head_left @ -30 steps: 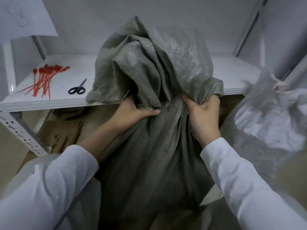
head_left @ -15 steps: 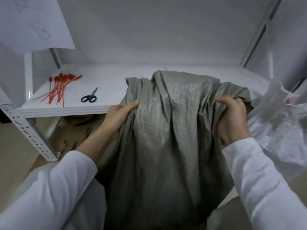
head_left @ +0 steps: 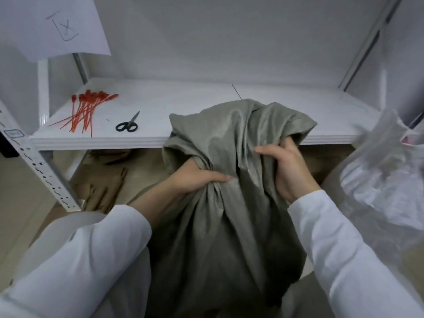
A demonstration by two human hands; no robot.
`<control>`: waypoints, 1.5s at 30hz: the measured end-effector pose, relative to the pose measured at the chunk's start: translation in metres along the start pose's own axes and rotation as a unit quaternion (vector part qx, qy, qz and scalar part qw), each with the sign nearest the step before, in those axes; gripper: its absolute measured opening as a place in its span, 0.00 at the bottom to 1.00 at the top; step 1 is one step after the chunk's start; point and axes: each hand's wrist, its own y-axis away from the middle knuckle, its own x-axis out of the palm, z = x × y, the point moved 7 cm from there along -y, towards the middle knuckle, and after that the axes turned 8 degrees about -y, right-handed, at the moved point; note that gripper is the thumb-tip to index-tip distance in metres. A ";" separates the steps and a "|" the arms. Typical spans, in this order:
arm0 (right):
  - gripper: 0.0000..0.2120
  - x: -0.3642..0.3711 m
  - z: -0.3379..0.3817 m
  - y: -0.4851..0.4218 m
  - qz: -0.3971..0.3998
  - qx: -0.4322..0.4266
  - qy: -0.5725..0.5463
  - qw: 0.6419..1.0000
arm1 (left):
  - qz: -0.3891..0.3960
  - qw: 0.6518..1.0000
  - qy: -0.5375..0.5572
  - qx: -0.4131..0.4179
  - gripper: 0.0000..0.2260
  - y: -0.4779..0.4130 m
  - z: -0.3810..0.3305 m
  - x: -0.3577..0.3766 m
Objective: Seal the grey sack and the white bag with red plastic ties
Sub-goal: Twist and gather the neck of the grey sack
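One creased woven grey sack, bunched neck clenched in left hand and right hand

Far left, above the shelf, a white sheet of paper carries the only sign we can read: a pen-drawn outline like an open-topped box, tilted, with an X inside it and a short loose stroke above. Nearer, on the perforated white upright at the left edge, sits a small label with a dark rounded border; its print is too small and blurred for us to make out.
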 end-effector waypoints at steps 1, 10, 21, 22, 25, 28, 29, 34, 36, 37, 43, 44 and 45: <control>0.16 -0.009 0.006 -0.002 -0.036 -0.013 -0.011 0.999 | -0.036 0.999 0.003 0.000 0.23 -0.001 -0.002 -0.006; 0.17 -0.023 -0.003 0.003 0.020 0.086 0.138 0.986 | -0.071 0.988 0.135 0.015 0.12 0.006 -0.010 -0.004; 0.15 -0.008 0.039 0.004 -0.038 -0.148 0.040 0.987 | 0.095 0.993 0.059 0.044 0.32 0.005 -0.008 0.048; 0.12 0.004 0.031 0.008 -0.008 -0.128 0.046 0.991 | 0.101 0.992 0.062 0.048 0.31 0.005 -0.009 0.052; 0.14 0.038 0.003 0.020 0.109 -0.023 0.040 0.993 | 0.047 0.998 0.035 0.022 0.28 0.004 -0.003 0.051; 0.15 0.049 0.005 0.023 0.160 0.006 -0.001 0.987 | -0.030 0.998 0.058 -0.026 0.29 0.000 0.013 0.043; 0.10 0.047 0.013 0.020 0.150 0.000 -0.062 0.987 | -0.038 0.995 0.087 -0.038 0.26 -0.001 0.017 0.041; 0.11 -0.012 0.032 -0.005 -0.053 -0.028 -0.169 0.984 | 0.000 0.970 0.218 -0.103 0.13 0.002 0.017 0.040; 0.06 -0.035 0.030 -0.011 -0.127 -0.013 -0.024 0.992 | 0.017 0.963 0.243 -0.113 0.17 0.002 0.017 0.038; 0.06 -0.039 0.026 -0.012 -0.139 0.012 0.041 0.989 | 0.019 0.961 0.247 -0.121 0.18 0.002 0.019 0.037; 0.13 -0.028 -0.017 -0.016 -0.017 0.169 0.183 0.968 | 0.029 0.965 0.225 -0.128 0.15 0.004 0.017 0.034; 0.13 -0.026 -0.012 -0.019 -0.027 0.131 0.179 0.975 | 0.030 0.970 0.208 -0.122 0.12 0.004 0.015 0.032; 0.11 -0.024 0.000 -0.021 -0.040 0.070 0.188 0.979 | 0.032 0.975 0.187 -0.113 0.09 0.005 0.012 0.031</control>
